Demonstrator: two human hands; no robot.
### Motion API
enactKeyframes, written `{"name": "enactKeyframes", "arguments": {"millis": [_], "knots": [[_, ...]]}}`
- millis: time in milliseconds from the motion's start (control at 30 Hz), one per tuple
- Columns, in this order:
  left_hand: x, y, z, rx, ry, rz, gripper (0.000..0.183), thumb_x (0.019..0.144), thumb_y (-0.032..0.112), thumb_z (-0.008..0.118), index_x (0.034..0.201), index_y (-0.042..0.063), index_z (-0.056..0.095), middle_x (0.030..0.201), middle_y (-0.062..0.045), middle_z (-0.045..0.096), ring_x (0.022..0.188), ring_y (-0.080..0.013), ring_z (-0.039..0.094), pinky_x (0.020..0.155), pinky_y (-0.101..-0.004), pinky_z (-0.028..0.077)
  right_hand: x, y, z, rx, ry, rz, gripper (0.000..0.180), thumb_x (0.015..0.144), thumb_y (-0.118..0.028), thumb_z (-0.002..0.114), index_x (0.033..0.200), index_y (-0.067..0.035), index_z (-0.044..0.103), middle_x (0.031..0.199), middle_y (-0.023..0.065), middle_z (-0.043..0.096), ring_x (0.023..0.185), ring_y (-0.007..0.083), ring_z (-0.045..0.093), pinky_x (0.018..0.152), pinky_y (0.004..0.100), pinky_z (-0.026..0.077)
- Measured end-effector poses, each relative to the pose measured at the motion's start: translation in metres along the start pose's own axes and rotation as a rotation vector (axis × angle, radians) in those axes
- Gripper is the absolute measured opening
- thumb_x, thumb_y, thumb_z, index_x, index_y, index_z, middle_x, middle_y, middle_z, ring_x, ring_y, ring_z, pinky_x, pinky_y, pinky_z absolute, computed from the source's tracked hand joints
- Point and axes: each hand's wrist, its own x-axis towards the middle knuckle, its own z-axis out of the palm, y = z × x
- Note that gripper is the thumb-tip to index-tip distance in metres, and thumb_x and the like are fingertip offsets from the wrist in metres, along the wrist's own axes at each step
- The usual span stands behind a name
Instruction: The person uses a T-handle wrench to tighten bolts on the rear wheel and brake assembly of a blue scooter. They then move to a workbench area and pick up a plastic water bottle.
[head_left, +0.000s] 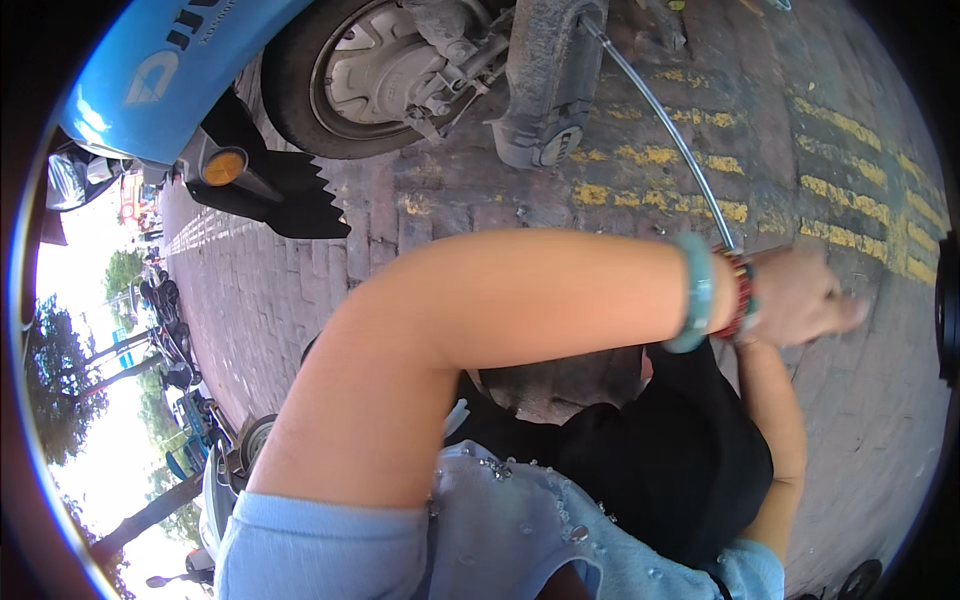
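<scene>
My left forearm (540, 292), with a jade-green bangle (699, 292) and a red beaded bracelet (741, 296), crosses in front of me to the right. Beyond it my left hand (799, 296) is blurred, its fingers curled; whether they hold something is unclear. My right forearm (772, 405) rises beneath the left wrist, which hides my right hand. A chrome metal rod (679, 142) runs from the dirty grey swingarm-like housing (551, 82) of a scooter down behind my left wrist. Its lower end is hidden there.
The scooter's wheel (367, 75), blue body panel (165, 67), orange reflector (225, 166) and black jagged-edged mudguard (277, 199) lie ahead and to the left. Brick paving (465, 202) bears worn yellow stripes (844, 199). Parked two-wheelers (169, 315) and trees (60, 375) stand farther left.
</scene>
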Motion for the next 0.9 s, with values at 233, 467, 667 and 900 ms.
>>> {"name": "enactKeyframes", "arguments": {"millis": [233,467,667,900], "knots": [[-0.082,-0.045,-0.042,0.539,-0.480,0.840,0.032,0.082,0.032,0.059,0.060,0.008,0.057,0.068,-0.009,0.054,0.084,-0.0256,0.057,0.091,-0.0377,0.044,0.031,-0.078,-0.056,-1.202,-0.321,-0.332,0.009,0.074,-0.016,0.059,0.079,-0.009,0.060,0.064,0.0079,0.061,0.061,0.0247,0.062,0.054,0.0348,0.048],[-0.047,-0.178,0.010,1.703,-0.419,1.039,0.032,0.085,0.037,0.041,0.080,0.015,0.064,0.093,0.004,0.058,0.103,-0.0148,0.048,0.101,-0.0329,0.026,0.016,-0.171,-0.056,-1.590,-0.510,-0.173,0.013,0.068,-0.015,0.062,0.078,-0.008,0.062,0.070,0.0042,0.062,0.074,0.0193,0.062,0.066,0.0298,0.047],[-0.070,-0.079,-0.031,1.593,-0.677,0.999,0.020,0.072,0.023,0.052,0.074,0.014,0.070,0.090,-0.003,0.063,0.103,-0.0205,0.051,0.105,-0.0341,0.026,-0.008,-0.136,-0.061,-0.903,0.311,-0.352,0.056,0.079,-0.029,0.062,0.123,0.002,0.049,0.119,0.0165,0.054,0.117,0.0238,0.047,0.097,0.0357,0.035],[-0.040,-0.043,-0.047,0.958,-0.497,0.923,0.020,0.068,0.015,0.056,0.082,0.007,0.067,0.091,-0.006,0.060,0.098,-0.0211,0.053,0.098,-0.0336,0.040,-0.008,-0.068,-0.011,0.966,0.119,0.332,0.041,0.097,-0.028,0.041,0.114,0.008,0.051,0.114,0.0157,0.057,0.107,0.0215,0.053,0.092,0.0320,0.042]]}}
